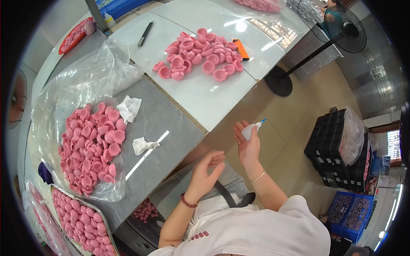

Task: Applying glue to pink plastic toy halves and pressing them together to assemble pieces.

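Observation:
My right hand point(249, 147) holds a small white squeeze bottle point(249, 132) with a thin blue tip, tilted up and to the right. The thumb presses it against the palm, and the other fingers are partly spread. My left hand point(208, 167) is in the air just beyond my lap, thumb apart from the fingers, with nothing in it. In front, many pink hollow cup-shaped pieces point(196, 59) lie heaped on the white tabletop point(205, 100). A larger heap of pink pieces point(92, 145) rests on a clear plastic bag point(92, 79) to the left.
Crumpled white tissues point(143, 146) lie on the grey tabletop point(164, 113). A black pen point(146, 33) and an orange box cutter point(241, 50) are farther off. A tray of round pink pieces point(81, 219) sits at lower left. On the right stand a fan point(294, 64) and stacked black crates point(326, 147).

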Demonstrator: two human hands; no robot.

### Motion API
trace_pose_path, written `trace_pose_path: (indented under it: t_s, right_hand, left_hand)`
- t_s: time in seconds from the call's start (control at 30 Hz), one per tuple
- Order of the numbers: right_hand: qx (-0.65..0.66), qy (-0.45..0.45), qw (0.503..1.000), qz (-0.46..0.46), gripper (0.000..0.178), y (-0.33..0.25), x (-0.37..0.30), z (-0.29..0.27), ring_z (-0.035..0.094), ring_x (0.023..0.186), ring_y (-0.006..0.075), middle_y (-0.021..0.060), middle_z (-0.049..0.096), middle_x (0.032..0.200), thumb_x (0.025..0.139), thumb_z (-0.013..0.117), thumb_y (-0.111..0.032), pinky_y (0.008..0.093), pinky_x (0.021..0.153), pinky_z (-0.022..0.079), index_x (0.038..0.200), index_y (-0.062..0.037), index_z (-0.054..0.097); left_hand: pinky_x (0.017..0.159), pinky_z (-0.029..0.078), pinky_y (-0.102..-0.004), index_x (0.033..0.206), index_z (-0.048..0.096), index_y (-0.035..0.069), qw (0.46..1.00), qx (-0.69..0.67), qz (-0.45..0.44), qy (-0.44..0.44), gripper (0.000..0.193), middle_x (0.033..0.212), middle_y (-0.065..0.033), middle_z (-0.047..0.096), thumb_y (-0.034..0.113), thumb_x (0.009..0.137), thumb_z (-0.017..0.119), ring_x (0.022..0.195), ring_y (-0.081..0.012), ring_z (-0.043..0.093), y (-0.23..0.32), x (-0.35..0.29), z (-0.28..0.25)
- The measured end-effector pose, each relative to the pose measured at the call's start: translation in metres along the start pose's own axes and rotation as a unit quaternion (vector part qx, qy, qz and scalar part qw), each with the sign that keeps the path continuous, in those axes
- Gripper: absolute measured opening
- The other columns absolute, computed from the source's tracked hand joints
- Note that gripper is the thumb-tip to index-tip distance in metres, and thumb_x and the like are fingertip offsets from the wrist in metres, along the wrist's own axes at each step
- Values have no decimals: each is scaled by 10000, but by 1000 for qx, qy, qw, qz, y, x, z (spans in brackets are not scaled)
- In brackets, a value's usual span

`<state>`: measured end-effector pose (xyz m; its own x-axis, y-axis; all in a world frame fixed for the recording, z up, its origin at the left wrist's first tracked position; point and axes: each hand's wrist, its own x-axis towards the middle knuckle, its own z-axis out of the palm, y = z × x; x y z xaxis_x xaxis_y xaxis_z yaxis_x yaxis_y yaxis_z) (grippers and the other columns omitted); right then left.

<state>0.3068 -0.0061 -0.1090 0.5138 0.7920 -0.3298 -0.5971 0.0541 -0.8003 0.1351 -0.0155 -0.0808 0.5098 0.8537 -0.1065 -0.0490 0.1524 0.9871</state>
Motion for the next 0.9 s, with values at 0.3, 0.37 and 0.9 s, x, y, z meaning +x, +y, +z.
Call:
trace_pose_path:
  t_s: [0.3,0.37,0.9]
  right_hand:
    - [-18,9,993,-118,322,-23,4,-7,597,761,176,114,608,892,894,416,-297,274,658,463,1040,-16,475]
    - [-20,-49,989,-140,303,-28,4,18,599,783,182,120,603,901,894,416,-282,278,650,465,1031,-18,475]
    - [200,-90,944,-246,345,-67,51,124,422,806,67,-1,463,849,902,401,-334,222,738,342,1062,-29,428]
  left_hand:
    - [624,458,-287,780,611,-6,866,325,215,314,87,725,-107,612,-35,718,558,653,-220,585,76,-52,-32]
    - [619,438,-271,820,577,-33,767,466,228,377,61,766,-112,577,9,795,541,660,-190,528,73,-65,-62]
    - [475,441,-264,731,628,40,697,645,106,295,81,629,-84,590,107,713,668,520,-187,543,104,-24,-38]
